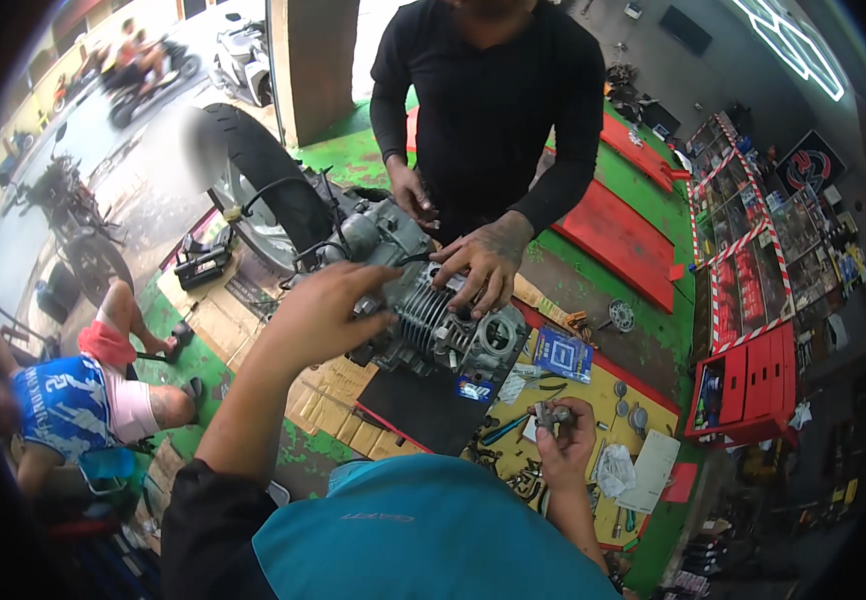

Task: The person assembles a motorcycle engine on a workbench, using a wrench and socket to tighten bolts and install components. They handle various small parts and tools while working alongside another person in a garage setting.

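Note:
A motorcycle engine (418, 315) with a finned cylinder lies on the bench in front of me. My left hand (328, 305) is over its near left side, with thumb and fingers apart and nothing seen between them. My right hand (566, 440) grips a small grey metal part (551, 415) between thumb and fingers, above the tools at the right. Across the bench, a co-worker in black rests one hand (483, 262) on the cylinder's top. The co-worker's other hand (413, 195) is beside the engine casing. A short black piece (416, 258) shows near my left fingertips.
A yellow mat (653, 412) holds bolts, pliers (546, 386), a blue packet (563, 354) and round metal parts. A black mat (423, 405) lies below the engine. A wheel (263, 175) stands at left. A seated person (63, 405) is lower left; a red tool cabinet (748, 385) stands right.

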Demonstrator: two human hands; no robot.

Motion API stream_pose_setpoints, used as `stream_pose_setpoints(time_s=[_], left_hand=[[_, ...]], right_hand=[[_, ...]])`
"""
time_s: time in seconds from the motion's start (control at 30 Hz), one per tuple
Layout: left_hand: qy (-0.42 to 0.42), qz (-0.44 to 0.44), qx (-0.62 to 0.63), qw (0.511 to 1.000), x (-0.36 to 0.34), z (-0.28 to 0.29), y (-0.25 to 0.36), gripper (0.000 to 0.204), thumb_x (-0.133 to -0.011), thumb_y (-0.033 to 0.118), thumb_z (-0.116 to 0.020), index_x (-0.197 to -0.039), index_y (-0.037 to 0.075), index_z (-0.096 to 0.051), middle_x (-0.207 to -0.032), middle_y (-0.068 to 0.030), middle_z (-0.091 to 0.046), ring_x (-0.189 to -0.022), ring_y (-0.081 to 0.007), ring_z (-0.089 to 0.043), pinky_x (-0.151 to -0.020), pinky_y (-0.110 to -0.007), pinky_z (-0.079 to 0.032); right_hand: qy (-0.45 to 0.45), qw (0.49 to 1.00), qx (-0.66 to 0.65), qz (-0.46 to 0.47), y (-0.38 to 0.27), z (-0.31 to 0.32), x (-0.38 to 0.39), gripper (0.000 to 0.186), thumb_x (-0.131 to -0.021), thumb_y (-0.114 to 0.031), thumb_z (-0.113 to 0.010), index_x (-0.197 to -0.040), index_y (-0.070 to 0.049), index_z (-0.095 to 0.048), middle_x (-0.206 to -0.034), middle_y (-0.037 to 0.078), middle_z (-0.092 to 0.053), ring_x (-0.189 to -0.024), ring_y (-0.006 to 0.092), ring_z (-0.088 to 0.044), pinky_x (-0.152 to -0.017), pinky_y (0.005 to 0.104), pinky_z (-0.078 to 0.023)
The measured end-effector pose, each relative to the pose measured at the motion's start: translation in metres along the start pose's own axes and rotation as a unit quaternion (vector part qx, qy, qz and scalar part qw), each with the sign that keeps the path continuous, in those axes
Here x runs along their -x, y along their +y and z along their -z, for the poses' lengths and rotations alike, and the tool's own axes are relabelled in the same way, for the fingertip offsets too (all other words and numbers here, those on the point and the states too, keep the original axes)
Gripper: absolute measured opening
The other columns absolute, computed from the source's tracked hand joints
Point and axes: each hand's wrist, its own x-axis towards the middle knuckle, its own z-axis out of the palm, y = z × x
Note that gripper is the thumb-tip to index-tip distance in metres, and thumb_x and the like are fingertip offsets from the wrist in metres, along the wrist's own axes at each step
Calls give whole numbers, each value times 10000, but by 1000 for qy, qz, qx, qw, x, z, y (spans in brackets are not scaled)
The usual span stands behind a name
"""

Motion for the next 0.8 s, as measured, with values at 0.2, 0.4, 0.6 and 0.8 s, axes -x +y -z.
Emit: stream_pose_setpoints(time_s=[0.2,0.4,0.6,0.8], left_hand=[[29,-27,-59,997,-36,-8,-36,470,-840,264,-787,-1265,82,-703,-1098,-127,-693,-1121,-326,-640,-986,-438,-517],[42,-63,-63,995,-57,-12,-47,425,-814,240,-791,-1201,79,-725,-1086,-108,-695,-1127,-319,-621,-1006,-435,-504],[31,-108,-86,990,-76,-15,-65,403,-780,212,-797,-1159,87,-738,-1089,-86,-696,-1135,-298,-622,-1013,-440,-487],[-7,-120,-88,989,-95,-21,-78,405,-772,202,-801,-1159,98,-740,-1090,-86,-698,-1148,-288,-630,-1010,-444,-484]], right_hand=[[-63,990,109,66,-45,-33,-56,436,-810,-12,-750,-1221,14,-605,-1168,131,-623,-1096,220,-632,-1012,347,-499],[-99,947,260,162,-82,-83,-111,430,-757,-16,-791,-1174,-4,-686,-1122,139,-638,-1032,266,-642,-951,350,-514],[-116,900,353,228,-90,-125,-153,405,-744,-54,-810,-1133,-37,-700,-1009,105,-638,-914,277,-599,-823,396,-498],[-143,894,382,184,-92,-158,-186,297,-755,-48,-770,-1038,-36,-682,-997,106,-646,-901,288,-592,-790,415,-499]])
